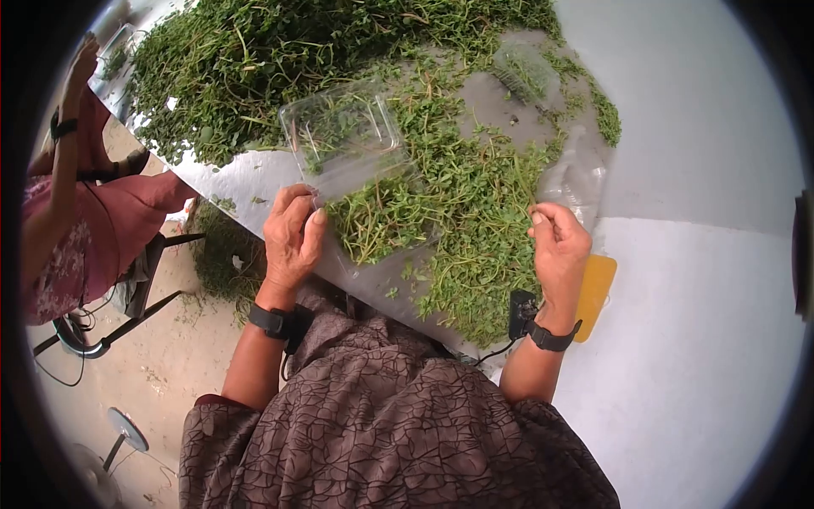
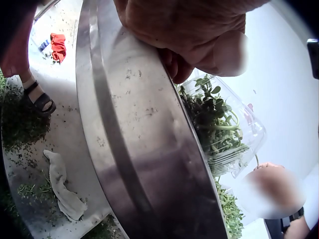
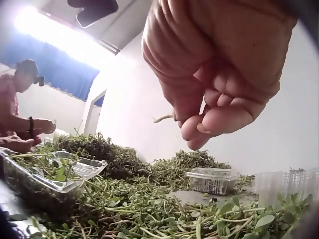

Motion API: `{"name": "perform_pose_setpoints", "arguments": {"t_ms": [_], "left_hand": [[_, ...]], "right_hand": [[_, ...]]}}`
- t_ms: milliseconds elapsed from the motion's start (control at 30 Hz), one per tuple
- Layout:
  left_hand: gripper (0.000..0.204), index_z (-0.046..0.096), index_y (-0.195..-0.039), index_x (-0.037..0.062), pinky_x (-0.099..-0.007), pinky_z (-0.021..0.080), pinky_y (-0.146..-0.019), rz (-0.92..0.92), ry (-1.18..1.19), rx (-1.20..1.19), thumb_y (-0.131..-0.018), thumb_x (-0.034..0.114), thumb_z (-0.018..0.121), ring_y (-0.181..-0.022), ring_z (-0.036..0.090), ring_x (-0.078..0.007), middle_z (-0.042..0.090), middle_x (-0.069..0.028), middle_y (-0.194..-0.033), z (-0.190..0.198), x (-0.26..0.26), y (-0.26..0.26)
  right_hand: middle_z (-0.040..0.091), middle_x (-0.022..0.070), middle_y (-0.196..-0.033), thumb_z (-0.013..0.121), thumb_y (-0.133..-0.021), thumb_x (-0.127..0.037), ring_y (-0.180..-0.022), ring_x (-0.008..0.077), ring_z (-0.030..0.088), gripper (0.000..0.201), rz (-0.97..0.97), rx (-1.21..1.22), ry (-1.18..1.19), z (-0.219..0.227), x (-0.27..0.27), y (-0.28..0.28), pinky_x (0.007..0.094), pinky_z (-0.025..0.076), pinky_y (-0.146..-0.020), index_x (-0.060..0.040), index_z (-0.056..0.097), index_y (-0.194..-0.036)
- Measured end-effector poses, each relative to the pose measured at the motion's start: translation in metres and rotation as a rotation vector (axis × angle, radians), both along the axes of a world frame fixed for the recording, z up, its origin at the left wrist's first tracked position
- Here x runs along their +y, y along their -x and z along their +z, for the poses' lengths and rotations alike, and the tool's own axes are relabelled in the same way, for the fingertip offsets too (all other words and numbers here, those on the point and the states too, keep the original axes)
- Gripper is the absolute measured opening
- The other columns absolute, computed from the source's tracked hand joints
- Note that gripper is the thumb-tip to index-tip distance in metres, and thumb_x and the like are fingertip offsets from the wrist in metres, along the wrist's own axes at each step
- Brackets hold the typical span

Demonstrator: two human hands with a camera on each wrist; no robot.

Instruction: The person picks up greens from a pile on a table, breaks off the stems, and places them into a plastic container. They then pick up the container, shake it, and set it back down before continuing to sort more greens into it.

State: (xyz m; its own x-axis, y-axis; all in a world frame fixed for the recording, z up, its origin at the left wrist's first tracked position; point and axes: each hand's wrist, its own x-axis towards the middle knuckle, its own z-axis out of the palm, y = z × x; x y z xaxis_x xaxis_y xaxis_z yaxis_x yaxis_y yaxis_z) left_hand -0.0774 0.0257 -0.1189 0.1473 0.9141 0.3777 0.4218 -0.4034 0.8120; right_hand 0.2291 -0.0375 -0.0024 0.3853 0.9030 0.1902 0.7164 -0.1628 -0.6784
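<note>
An open clear plastic container (image 1: 386,222), filled with green leafy stems, lies at the table's near edge, its transparent lid (image 1: 339,127) raised on the far side. My left hand (image 1: 292,237) grips its left edge with thumb and fingers; the left wrist view shows the hand (image 2: 194,35) over the metal table rim, the container (image 2: 239,124) beyond it. To the right, my right hand (image 1: 561,246) is above the loose greens. In the right wrist view that hand (image 3: 219,74) pinches a short pale stem (image 3: 162,118) between thumb and fingertips.
A large pile of greens (image 1: 254,68) covers the far left of the table. A filled closed container (image 1: 527,75) stands far right, stacked clear containers (image 1: 575,182) nearer. A yellow flat object (image 1: 596,297) lies beside my right wrist. Another person (image 1: 110,220) is at left.
</note>
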Motion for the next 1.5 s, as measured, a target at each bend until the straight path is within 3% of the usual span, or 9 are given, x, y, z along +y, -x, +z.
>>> {"name": "perform_pose_setpoints", "arguments": {"t_ms": [333,400,533,767,967,1200,1267,1400,1500], "left_hand": [[0.021,0.059,-0.085,-0.0032,-0.0366,0.048,-0.077,0.013,0.024,0.006,-0.087,0.017,0.054,-0.086,0.059,-0.0332,0.059,-0.0193,-0.094,0.002,-0.001,-0.001],[0.023,0.059,-0.085,-0.0030,-0.0369,0.047,-0.078,0.030,0.020,-0.006,-0.089,0.019,0.053,-0.087,0.059,-0.0328,0.060,-0.0190,-0.094,0.000,-0.001,-0.002],[0.026,0.059,-0.085,-0.0033,-0.0377,0.047,-0.078,0.019,0.016,0.030,-0.090,0.021,0.051,-0.088,0.059,-0.0332,0.059,-0.0191,-0.094,0.000,-0.001,-0.002],[0.027,0.059,-0.085,-0.0037,-0.0383,0.046,-0.078,0.030,0.027,0.039,-0.090,0.021,0.051,-0.087,0.058,-0.0337,0.060,-0.0194,-0.092,0.001,-0.001,-0.002],[0.025,0.060,-0.086,-0.0033,-0.0381,0.046,-0.078,0.017,0.006,0.039,-0.089,0.020,0.051,-0.087,0.058,-0.0332,0.060,-0.0194,-0.092,0.001,0.000,-0.002],[0.029,0.059,-0.089,-0.0058,-0.0364,0.045,-0.081,-0.009,0.039,0.053,-0.091,0.021,0.049,-0.091,0.057,-0.0315,0.058,-0.0187,-0.093,-0.002,-0.001,0.001],[0.023,0.060,-0.086,-0.0023,-0.0378,0.047,-0.077,0.012,0.013,0.034,-0.089,0.020,0.053,-0.086,0.059,-0.0331,0.060,-0.0183,-0.092,-0.001,-0.001,-0.001],[0.023,0.060,-0.086,-0.0022,-0.0376,0.047,-0.077,0.025,-0.004,0.036,-0.088,0.020,0.054,-0.086,0.059,-0.0329,0.059,-0.0186,-0.092,-0.001,-0.001,-0.002],[0.023,0.060,-0.085,-0.0024,-0.0372,0.047,-0.077,0.019,-0.011,0.034,-0.088,0.020,0.054,-0.086,0.059,-0.0326,0.060,-0.0186,-0.092,0.000,0.000,-0.001]], "right_hand": [[0.063,0.0092,-0.086,0.055,-0.091,-0.005,-0.065,0.0087,0.056,0.012,-0.017,0.258,-0.056,0.046,-0.026,-0.014,0.0204,0.043,-0.055,0.0050,0.061,-0.092],[0.063,0.0110,-0.088,0.051,-0.094,-0.011,-0.065,0.0074,0.052,0.019,-0.100,0.558,-0.601,0.058,-0.035,-0.046,0.0197,0.040,-0.054,0.0059,0.059,-0.096],[0.062,0.0116,-0.089,0.051,-0.095,-0.015,-0.065,0.0074,0.049,0.021,-0.323,0.927,-1.046,0.077,-0.041,-0.065,0.0200,0.037,-0.052,0.0052,0.057,-0.099],[0.067,0.0107,-0.084,0.068,-0.083,-0.015,-0.065,0.0135,0.061,0.028,-0.230,-0.013,0.141,0.018,-0.031,-0.028,0.0268,0.047,-0.059,0.0005,0.064,-0.105],[0.064,0.0184,-0.079,0.069,-0.075,-0.013,-0.065,0.0317,0.060,0.027,-0.042,-0.591,0.238,-0.020,-0.010,-0.024,0.0376,0.048,-0.063,-0.0019,0.066,-0.100],[0.064,0.0161,-0.077,0.065,-0.075,-0.006,-0.061,0.0294,0.058,0.011,-0.034,-0.573,0.276,-0.017,-0.002,-0.031,0.0349,0.046,-0.059,0.0014,0.067,-0.084],[0.064,0.0151,-0.075,0.064,-0.075,-0.003,-0.057,0.0230,0.057,0.009,-0.172,-0.101,0.088,-0.010,-0.004,-0.031,0.0329,0.045,-0.056,0.0018,0.067,-0.082],[0.065,0.0142,-0.078,0.064,-0.079,-0.007,-0.061,0.0203,0.059,0.014,-0.212,0.070,0.166,0.005,-0.009,-0.024,0.0315,0.047,-0.060,0.0014,0.067,-0.089],[0.066,0.0162,-0.086,0.066,-0.079,-0.012,-0.065,0.0233,0.062,0.022,-0.143,-0.179,0.390,0.000,-0.008,-0.017,0.0336,0.049,-0.065,0.0015,0.067,-0.096]]}}
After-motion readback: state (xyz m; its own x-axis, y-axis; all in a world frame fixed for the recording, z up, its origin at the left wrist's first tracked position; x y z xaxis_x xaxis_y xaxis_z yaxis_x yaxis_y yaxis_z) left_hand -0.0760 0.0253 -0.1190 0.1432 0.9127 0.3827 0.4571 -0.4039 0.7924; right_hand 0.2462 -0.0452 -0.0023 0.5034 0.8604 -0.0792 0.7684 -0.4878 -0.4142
